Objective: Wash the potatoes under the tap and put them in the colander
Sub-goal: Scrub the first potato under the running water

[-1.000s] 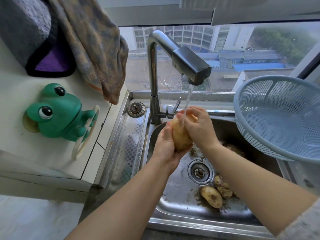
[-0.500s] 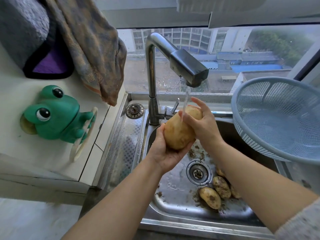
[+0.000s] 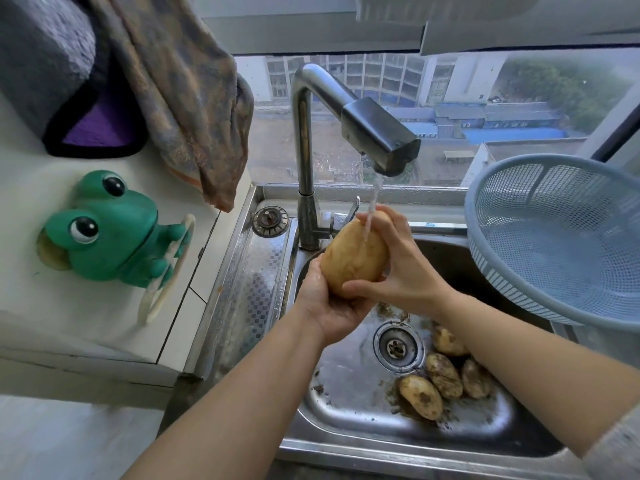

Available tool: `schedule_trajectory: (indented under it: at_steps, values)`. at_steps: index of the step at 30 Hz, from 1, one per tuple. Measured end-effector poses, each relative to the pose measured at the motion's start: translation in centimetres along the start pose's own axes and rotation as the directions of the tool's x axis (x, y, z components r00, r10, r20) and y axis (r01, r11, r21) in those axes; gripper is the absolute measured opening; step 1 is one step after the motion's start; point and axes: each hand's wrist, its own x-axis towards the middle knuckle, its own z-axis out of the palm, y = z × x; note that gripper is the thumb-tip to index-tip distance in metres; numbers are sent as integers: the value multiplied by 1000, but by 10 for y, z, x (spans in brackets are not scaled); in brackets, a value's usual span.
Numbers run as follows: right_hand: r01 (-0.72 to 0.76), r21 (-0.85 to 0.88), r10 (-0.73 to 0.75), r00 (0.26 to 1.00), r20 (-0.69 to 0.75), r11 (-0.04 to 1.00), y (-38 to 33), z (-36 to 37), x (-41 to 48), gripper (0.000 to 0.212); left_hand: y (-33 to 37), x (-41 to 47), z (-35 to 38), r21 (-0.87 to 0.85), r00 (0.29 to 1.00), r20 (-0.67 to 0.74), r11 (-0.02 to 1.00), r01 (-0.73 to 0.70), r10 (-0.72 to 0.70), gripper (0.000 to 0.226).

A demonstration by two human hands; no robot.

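Potato (image 3: pixel 353 258), large, pale and mostly clean, held above the sink (image 3: pixel 346 386), directly under the dark spout of the tap (image 3: pixel 377 136). Thin stream of water (image 3: pixel 374 195) landing on its upper end. Left hand (image 3: pixel 325 306) cupped under the lower end, with fingers curled round it from the left side. Right hand (image 3: pixel 405 271) gripping from the right, thumb laid across the lower front, fingers wrapped behind the upper part, with fingertips showing at the top, just beside the stream.

Four dirty potatoes (image 3: pixel 420 396), smaller and covered with soil, lying in the basin to the right of the drain (image 3: pixel 398 346). Three of them close together near the front, the fourth a little behind and partly hidden by the right forearm. Crumbs of soil scattered on the steel around the drain.

Colander (image 3: pixel 540 237) of pale blue plastic mesh, tilted, at the right edge of the sink, well apart from the held potato.

Small blue mark (image 3: pixel 429 224) on the back rim of the sink, too small to read. Round metal cap (image 3: pixel 270 220) on the rim, left of the tap base. Green frog (image 3: pixel 110 226) of plastic at the left on the white tiles, and a brown-grey cloth (image 3: pixel 187 98) hanging above it. Behind the tap, window (image 3: pixel 485 98) with buildings and blue roofs far below.
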Motion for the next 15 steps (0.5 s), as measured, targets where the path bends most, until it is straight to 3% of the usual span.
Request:
schedule_trajectory:
  at_steps: [3, 5, 7, 10, 12, 15]
  values:
    - [-91, 190, 120, 981, -150, 978, -5, 13, 6, 47, -5, 3, 3, -35, 1000, -15, 999, -9, 8, 47]
    - [-141, 196, 183, 958, -221, 970, -10, 18, 8, 38, -6, 4, 4, -37, 1000, -15, 999, -18, 17, 45]
    - [-137, 121, 160, 967, -200, 983, -12, 17, 6, 54, -5, 6, 4, -14, 999, -28, 1000, -27, 27, 41]
    - [-107, -37, 105, 993, -59, 994, -14, 8, 3, 91, -2, 2, 4, 27, 999, -19, 999, -30, 30, 41]
    - [-82, -57, 82, 997, -1, 995, -14, 0, 7, 95, -2, 0, 7, 24, 1000, -10, 999, -26, 27, 40]
    - [-104, 33, 104, 995, -1, 994, -16, -8, 16, 77, -2, -4, 13, -6, 1000, -9, 1000, -26, 26, 40]
